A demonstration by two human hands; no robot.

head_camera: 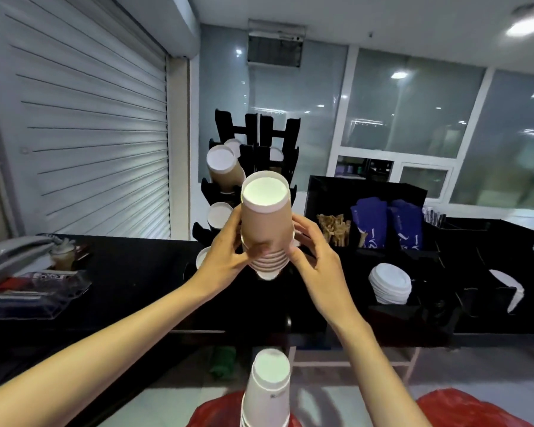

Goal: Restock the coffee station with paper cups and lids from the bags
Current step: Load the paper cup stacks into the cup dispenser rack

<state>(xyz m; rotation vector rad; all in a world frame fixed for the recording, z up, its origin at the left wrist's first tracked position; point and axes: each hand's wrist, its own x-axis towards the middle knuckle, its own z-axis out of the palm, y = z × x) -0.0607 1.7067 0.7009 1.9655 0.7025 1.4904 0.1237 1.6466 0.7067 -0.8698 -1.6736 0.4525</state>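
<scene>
Both the left hand (225, 254) and the right hand (313, 257) grip 1 stack of brown cups (265, 223), hiding the black rack (256, 134) behind; the white cups (267, 392) are cut off below

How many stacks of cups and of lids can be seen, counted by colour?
Brown cup stacks: 2, one held in both hands, one in the black rack
White cup stacks: 1, at the bottom edge
White lid stacks: 1, on the right of the counter
Total: 4

Other white rims in the rack are too unclear to count.
</scene>
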